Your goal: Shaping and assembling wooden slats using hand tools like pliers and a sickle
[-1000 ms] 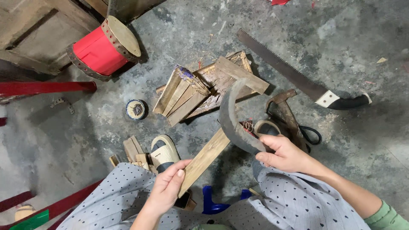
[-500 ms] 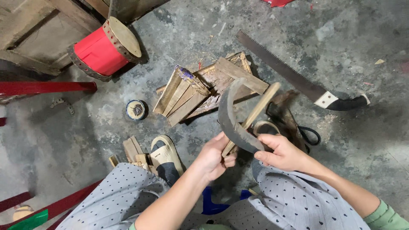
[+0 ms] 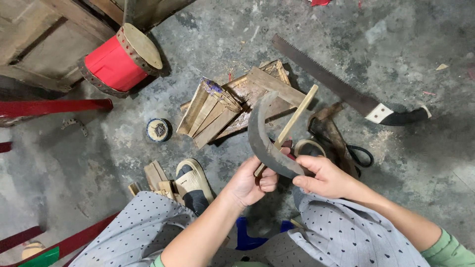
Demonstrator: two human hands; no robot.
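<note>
Nearest to us, low in the frame, were our knees in grey dotted cloth, with a blue stool (image 3: pixel 250 236) showing between them and a sandalled foot (image 3: pixel 192 184) at lower left. Just above, our left hand (image 3: pixel 251 182) was closed around the lower end of a thin bamboo strip (image 3: pixel 296 118), which slanted up toward the right of centre. Our right hand (image 3: pixel 326 176) was wrapped shut on the handle end of a dark curved blade (image 3: pixel 261 139), whose edge lay against the strip close to the left hand's fingers.

As for progress, we judged the cutting barely begun: the blade met the strip near its held end, and the rest of the strip showed whole, so most of its length was left to work. Whether the edge had bitten in, we could not tell.

Beyond the hands, on the concrete floor (image 3: pixel 405 44), lay a pile of flat wooden pieces (image 3: pixel 222 109) at mid-frame, perhaps stock already prepared, and a few short offcuts (image 3: pixel 156 175) beside the foot. A small round spool (image 3: pixel 158 129) sat left of the pile. Right of centre were a roll of tape (image 3: pixel 308 147) and black-handled scissors (image 3: pixel 358 154). Farther off, a long handsaw (image 3: pixel 341 89) stretched across the upper right, and a red drum (image 3: pixel 118 62) lay tipped at upper left.
</note>
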